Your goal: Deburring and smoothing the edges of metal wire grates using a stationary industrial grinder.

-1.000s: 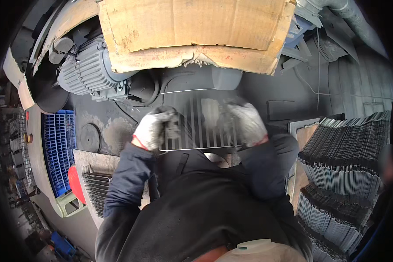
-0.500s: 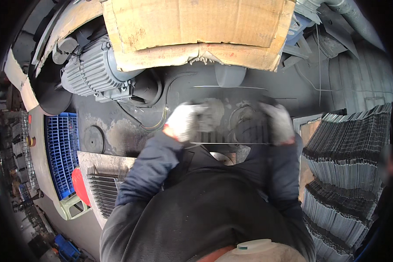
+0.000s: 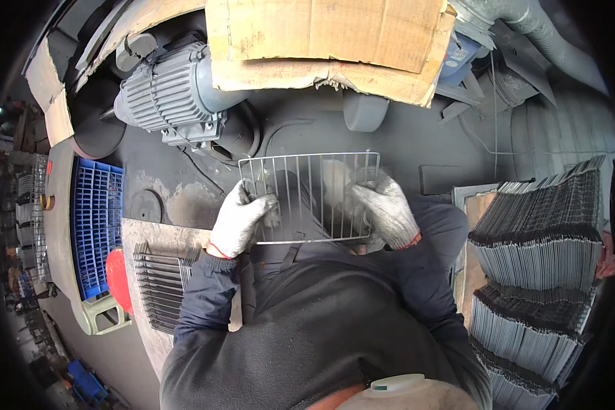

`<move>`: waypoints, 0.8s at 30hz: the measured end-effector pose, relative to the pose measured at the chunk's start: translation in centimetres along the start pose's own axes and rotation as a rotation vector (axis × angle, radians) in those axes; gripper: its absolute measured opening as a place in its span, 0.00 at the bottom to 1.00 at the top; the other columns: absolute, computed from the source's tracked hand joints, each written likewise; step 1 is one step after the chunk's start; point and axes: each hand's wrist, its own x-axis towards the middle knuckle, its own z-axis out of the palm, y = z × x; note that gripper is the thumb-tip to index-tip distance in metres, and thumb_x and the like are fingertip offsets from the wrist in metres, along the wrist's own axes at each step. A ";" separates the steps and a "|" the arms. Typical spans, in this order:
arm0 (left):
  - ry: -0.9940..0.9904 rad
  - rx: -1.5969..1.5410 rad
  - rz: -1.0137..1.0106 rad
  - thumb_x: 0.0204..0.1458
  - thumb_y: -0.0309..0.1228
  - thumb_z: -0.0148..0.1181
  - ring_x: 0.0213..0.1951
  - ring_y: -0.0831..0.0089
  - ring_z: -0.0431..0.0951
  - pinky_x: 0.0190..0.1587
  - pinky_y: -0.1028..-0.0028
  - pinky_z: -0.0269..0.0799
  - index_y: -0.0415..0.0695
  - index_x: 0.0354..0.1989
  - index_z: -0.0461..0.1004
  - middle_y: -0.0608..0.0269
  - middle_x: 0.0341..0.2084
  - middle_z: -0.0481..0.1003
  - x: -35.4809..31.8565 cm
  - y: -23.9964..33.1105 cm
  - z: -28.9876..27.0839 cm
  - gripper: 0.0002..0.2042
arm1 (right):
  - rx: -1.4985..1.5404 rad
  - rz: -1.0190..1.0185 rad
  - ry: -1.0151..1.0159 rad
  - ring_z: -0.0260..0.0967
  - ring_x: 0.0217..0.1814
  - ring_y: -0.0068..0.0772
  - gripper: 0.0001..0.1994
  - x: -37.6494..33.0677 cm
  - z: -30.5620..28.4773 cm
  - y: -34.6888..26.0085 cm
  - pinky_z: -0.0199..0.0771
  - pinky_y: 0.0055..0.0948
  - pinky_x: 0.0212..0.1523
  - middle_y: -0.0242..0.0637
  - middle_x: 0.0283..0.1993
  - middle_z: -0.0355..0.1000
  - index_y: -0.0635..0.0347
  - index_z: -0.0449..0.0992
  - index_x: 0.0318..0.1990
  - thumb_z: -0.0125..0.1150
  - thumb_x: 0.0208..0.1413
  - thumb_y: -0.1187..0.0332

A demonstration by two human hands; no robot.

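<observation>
I hold a rectangular wire grid rack [image 3: 306, 197] flat in front of my chest with both gloved hands. My left hand [image 3: 241, 220] grips its left edge. Its right side is gripped by my right hand [image 3: 384, 206]. Both hands wear white knit gloves, and my sleeves are dark. The rack has thin parallel metal bars inside a wire frame. It hangs above a dark, dirty machine surface [image 3: 403, 147].
A grey electric motor [image 3: 169, 101] sits at upper left, with a torn cardboard sheet [image 3: 328, 37] above. Stacks of wire racks [image 3: 540, 239] stand at the right. A small pile of racks [image 3: 159, 280] lies at lower left beside a blue plastic crate [image 3: 96, 219].
The rack was tilted edge-on half a second ago; now it lies flat facing me, with both hands still on its sides.
</observation>
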 end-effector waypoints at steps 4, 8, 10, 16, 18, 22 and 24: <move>0.032 0.120 0.190 0.63 0.22 0.66 0.34 0.77 0.79 0.42 0.75 0.76 0.39 0.48 0.74 0.63 0.37 0.80 -0.2 -0.4 2.6 0.09 | 0.135 -0.309 0.150 0.78 0.43 0.24 0.12 -2.7 -0.8 0.4 0.81 0.26 0.46 0.33 0.44 0.79 0.64 0.77 0.55 0.65 0.66 0.81; 0.051 0.109 0.353 0.60 0.20 0.69 0.39 0.81 0.76 0.44 0.76 0.75 0.39 0.47 0.75 0.66 0.37 0.80 -0.6 -0.8 3.9 0.10 | 0.058 -0.358 0.193 0.78 0.46 0.24 0.11 -4.8 -1.3 0.1 0.80 0.26 0.50 0.35 0.46 0.81 0.65 0.78 0.53 0.67 0.65 0.82; 0.103 0.131 0.391 0.60 0.19 0.68 0.40 0.81 0.77 0.45 0.76 0.75 0.39 0.47 0.76 0.66 0.39 0.80 -0.8 -0.4 4.6 0.10 | 0.048 -0.352 0.197 0.78 0.47 0.23 0.11 -5.6 -1.5 -0.1 0.80 0.26 0.50 0.36 0.48 0.82 0.65 0.79 0.53 0.67 0.65 0.82; 0.082 0.143 0.473 0.58 0.14 0.66 0.43 0.78 0.80 0.51 0.76 0.77 0.39 0.47 0.77 0.63 0.42 0.82 -0.1 -0.3 5.7 0.11 | 0.011 -0.460 0.259 0.79 0.50 0.24 0.11 -6.7 -1.3 -0.2 0.80 0.25 0.53 0.36 0.50 0.83 0.64 0.80 0.53 0.67 0.65 0.81; 0.050 0.078 0.442 0.58 0.18 0.71 0.38 0.81 0.74 0.45 0.75 0.75 0.40 0.43 0.74 0.69 0.36 0.76 1.2 -1.2 6.2 0.11 | 0.075 -0.486 0.284 0.79 0.50 0.24 0.11 -5.5 -1.9 0.1 0.80 0.26 0.53 0.36 0.50 0.82 0.63 0.80 0.54 0.67 0.65 0.81; 0.030 0.254 0.241 0.62 0.34 0.70 0.32 0.77 0.74 0.37 0.73 0.74 0.39 0.41 0.72 0.63 0.31 0.76 6.8 -3.9 8.8 0.14 | -0.030 -0.461 0.389 0.78 0.50 0.24 0.11 -0.6 -7.0 2.6 0.80 0.29 0.52 0.36 0.50 0.82 0.62 0.79 0.54 0.65 0.66 0.79; 0.061 0.262 0.144 0.61 0.36 0.71 0.30 0.76 0.75 0.34 0.70 0.74 0.38 0.41 0.73 0.62 0.29 0.77 9.0 -4.7 11.4 0.15 | -0.036 -0.481 0.447 0.77 0.47 0.24 0.11 1.4 -9.1 3.4 0.79 0.30 0.49 0.34 0.49 0.81 0.63 0.79 0.54 0.66 0.66 0.78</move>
